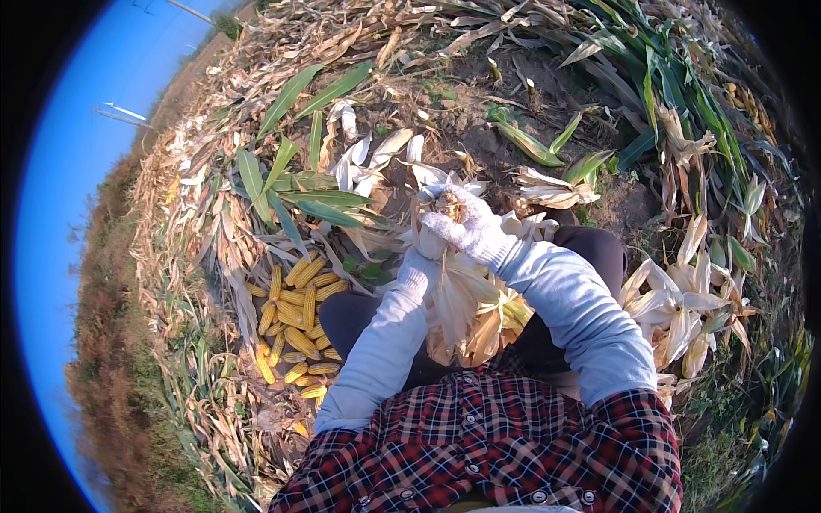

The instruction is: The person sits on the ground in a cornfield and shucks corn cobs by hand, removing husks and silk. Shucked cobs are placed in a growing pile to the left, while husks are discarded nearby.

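Both hands wear pale knitted gloves and are close together over my lap. They are on one ear of corn in dry pale husk point(431, 243), with brown dried silk point(451, 204) at its upper end. My right hand point(471, 221) curls its thumb and fingers around that silk end. Lower on the husk is my left hand point(418, 270), whose fingers are mostly hidden behind the ear. Few kernels, if any, can be made out on it. Loose dry husks point(465, 308) cover my lap just below the hands.
Bare yellow corn ears point(298, 320) are heaped by my left knee. Husk-covered ears or empty husks point(686, 295) lie at my right. Ahead are green-husked ears point(529, 142), cut stalk stubs point(530, 86) and bare soil point(462, 128). Corn stalks point(686, 83) are piled at upper right.
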Action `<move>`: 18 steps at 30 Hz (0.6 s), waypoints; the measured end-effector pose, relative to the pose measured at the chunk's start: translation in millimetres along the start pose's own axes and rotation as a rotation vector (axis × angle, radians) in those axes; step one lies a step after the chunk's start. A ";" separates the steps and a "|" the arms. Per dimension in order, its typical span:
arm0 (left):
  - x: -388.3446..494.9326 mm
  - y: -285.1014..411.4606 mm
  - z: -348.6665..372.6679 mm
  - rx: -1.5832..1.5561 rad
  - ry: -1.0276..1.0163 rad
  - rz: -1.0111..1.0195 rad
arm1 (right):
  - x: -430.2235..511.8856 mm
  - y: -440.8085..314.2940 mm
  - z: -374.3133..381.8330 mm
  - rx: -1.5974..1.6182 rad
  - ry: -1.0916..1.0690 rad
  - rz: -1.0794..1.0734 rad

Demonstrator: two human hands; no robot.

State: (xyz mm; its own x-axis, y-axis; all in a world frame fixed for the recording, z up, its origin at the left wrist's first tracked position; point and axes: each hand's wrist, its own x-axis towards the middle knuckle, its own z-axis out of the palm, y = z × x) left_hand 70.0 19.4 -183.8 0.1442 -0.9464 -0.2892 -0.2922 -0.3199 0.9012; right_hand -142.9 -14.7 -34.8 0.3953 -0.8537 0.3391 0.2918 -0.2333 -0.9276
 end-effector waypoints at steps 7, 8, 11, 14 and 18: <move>-3.1 27.0 4.3 0.239 -0.061 0.000 | -10.0 -6.8 18.9 -0.647 -0.277 -0.403; -8.9 39.2 3.1 0.279 -0.073 0.011 | -7.7 -5.8 15.9 -0.508 -0.137 -0.301; -30.9 76.3 -10.1 0.486 -0.055 0.041 | 16.7 8.1 -7.6 0.141 0.409 0.077; -54.7 104.2 -23.1 0.601 0.004 0.208 | 35.9 30.8 -41.3 0.527 0.540 0.295; -71.1 121.2 -30.8 0.469 -0.095 0.350 | 46.5 56.1 -52.3 0.729 0.599 0.359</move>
State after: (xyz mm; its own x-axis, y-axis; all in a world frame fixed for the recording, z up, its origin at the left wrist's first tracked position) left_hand 53.4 49.3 -44.0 -0.1153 -0.9922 -0.0476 -0.6970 0.0467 0.7156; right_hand -153.6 -91.8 -79.3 0.1204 -0.9576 -0.2618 0.7820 0.2539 -0.5692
